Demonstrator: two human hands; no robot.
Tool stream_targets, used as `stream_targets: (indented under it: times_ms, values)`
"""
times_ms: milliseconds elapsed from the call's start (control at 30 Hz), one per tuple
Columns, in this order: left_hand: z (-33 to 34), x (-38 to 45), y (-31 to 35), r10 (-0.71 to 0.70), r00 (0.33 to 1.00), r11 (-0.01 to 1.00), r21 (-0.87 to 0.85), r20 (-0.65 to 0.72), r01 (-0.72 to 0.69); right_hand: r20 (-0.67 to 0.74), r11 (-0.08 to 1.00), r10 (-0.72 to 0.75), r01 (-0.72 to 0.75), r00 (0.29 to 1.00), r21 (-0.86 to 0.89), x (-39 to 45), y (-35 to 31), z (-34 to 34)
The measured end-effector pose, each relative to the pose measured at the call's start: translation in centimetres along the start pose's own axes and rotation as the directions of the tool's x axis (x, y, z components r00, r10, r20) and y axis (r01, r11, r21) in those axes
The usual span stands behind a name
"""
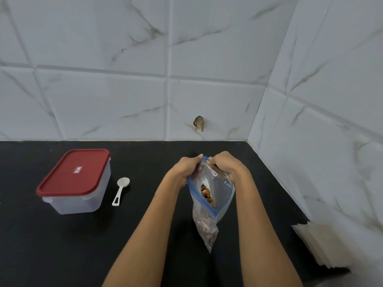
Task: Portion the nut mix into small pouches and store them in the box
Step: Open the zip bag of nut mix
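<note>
On black counter point(145, 235), lidded box point(73, 181) waits at left, closed, scoop point(120, 190) beside it for portioning. Nut-mix bag point(209, 201) held above counter, mouth parted. Left hand point(186, 168), right hand point(227, 164) each pinch zip rim, likely opening seal.

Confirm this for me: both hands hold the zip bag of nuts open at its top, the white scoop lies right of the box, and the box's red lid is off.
One thing is wrong: the red lid is on the box, not off, as the head view shows. The rest stands: the left hand and right hand hold the zip bag at its top, and the white scoop lies right of the box.
</note>
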State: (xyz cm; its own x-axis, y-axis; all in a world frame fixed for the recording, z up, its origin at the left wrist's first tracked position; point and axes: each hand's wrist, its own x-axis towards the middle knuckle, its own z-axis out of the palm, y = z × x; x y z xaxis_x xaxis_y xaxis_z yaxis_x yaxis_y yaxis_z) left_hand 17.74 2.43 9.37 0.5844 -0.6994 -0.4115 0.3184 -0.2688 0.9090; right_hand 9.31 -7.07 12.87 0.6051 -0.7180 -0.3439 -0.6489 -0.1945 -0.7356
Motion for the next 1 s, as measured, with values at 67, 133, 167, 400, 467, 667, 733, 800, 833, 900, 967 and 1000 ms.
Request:
stream_targets:
  times_ms: [67, 133, 167, 400, 467, 667, 733, 800, 833, 900, 967, 1000]
  values:
    - [-0.4, -0.3, 0.0, -0.111, 0.991, 0.979, -0.163, 0.076, 0.122, 0.069, 0.986, 0.048, -0.058, 0.996, 0.154, -0.1, 0.3, -0.1]
    - [-0.6, -0.6, -0.3, -0.183, 0.970, 0.922, -0.314, 0.162, 0.226, 0.185, 0.926, 0.073, -0.136, 0.980, 0.352, -0.2, 0.8, -0.1]
    - [-0.7, -0.5, -0.5, -0.205, 0.963, 0.900, -0.354, 0.173, 0.255, 0.249, 0.881, 0.068, -0.176, 0.966, 0.439, -0.2, 1.2, -0.1]
    - [-0.6, -0.6, -1.3, -0.167, 0.975, 0.865, -0.452, 0.145, 0.215, 0.301, 0.738, 0.080, -0.259, 0.950, 0.623, -0.1, 2.7, 1.2]
    - [-0.9, -0.7, -1.5, -0.168, 0.974, 0.857, -0.466, 0.149, 0.219, 0.255, 0.761, 0.084, -0.227, 0.963, 0.607, 0.1, 2.6, 1.3]
    - [-1.7, -0.4, -2.0, -0.083, 0.996, 0.884, -0.460, 0.018, 0.082, -0.090, 0.977, 0.035, -0.015, 0.995, 0.211, -0.1, 2.6, 1.0]
    - [-1.3, -0.8, -2.1, -0.043, 0.989, 0.953, -0.304, -0.141, -0.002, -0.136, 0.998, 0.043, -0.037, 0.990, 0.048, -0.7, 3.1, 0.8]
    - [-1.1, -1.0, -2.7, 0.051, 0.939, 0.999, 0.008, -0.341, -0.051, -0.196, 0.991, 0.101, -0.116, 0.975, -0.066, -1.8, 3.7, 0.9]
    - [-1.1, -1.2, -3.1, 0.104, 0.906, 0.985, 0.166, -0.411, -0.038, -0.224, 0.985, 0.118, -0.143, 0.967, -0.101, -2.3, 4.1, 1.0]
    - [-1.3, -2.2, -3.7, 0.135, 0.868, 0.937, 0.345, -0.477, 0.044, -0.234, 0.981, 0.119, -0.151, 0.965, -0.123, -3.5, 4.3, 1.2]
    - [-1.6, -3.3, -4.0, 0.068, 0.906, 0.933, 0.349, -0.418, 0.092, -0.201, 0.985, 0.126, -0.147, 0.971, -0.095, -4.2, 4.4, 1.3]
    - [-1.7, -3.8, -4.2, 0.025, 0.927, 0.945, 0.311, -0.374, 0.099, -0.190, 0.987, 0.132, -0.147, 0.973, -0.063, -4.4, 4.4, 1.2]
